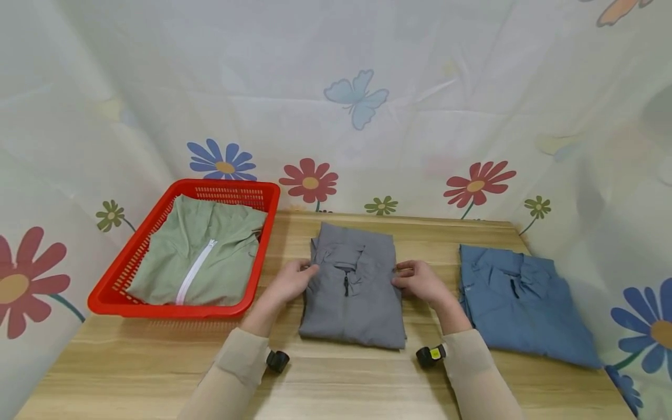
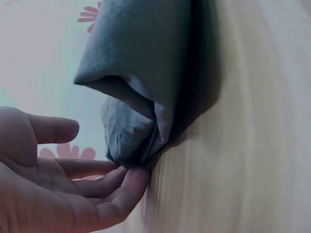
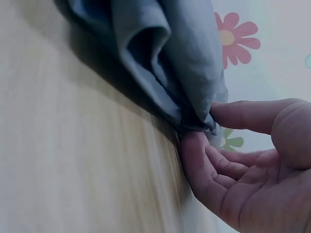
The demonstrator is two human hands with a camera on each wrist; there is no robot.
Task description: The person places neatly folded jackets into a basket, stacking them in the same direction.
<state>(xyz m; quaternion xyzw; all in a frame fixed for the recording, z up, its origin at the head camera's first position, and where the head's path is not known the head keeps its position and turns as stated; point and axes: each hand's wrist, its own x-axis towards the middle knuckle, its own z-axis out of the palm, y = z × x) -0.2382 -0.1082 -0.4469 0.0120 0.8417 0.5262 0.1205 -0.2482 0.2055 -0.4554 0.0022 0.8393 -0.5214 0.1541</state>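
Observation:
A folded grey jacket (image 1: 357, 309) with a collar and short dark zip lies flat on the table between both hands. At its left edge, my left hand (image 1: 295, 280) touches the folded cloth with its fingertips; the left wrist view shows the thumb (image 2: 58, 130) apart from the fabric. On the opposite side my right hand (image 1: 422, 283) pinches the jacket's edge, thumb (image 3: 243, 115) on top and fingers underneath, low against the tabletop. Layered folds of the grey jacket (image 2: 141, 43) show in the left wrist view.
Left of the jacket stands a red plastic basket (image 1: 272, 224) holding a folded green jacket (image 1: 220, 262) with a white zip. A folded blue jacket (image 1: 525, 315) lies at the right on the wooden table (image 1: 336, 385). Behind hangs a flower-printed cloth (image 1: 420, 128).

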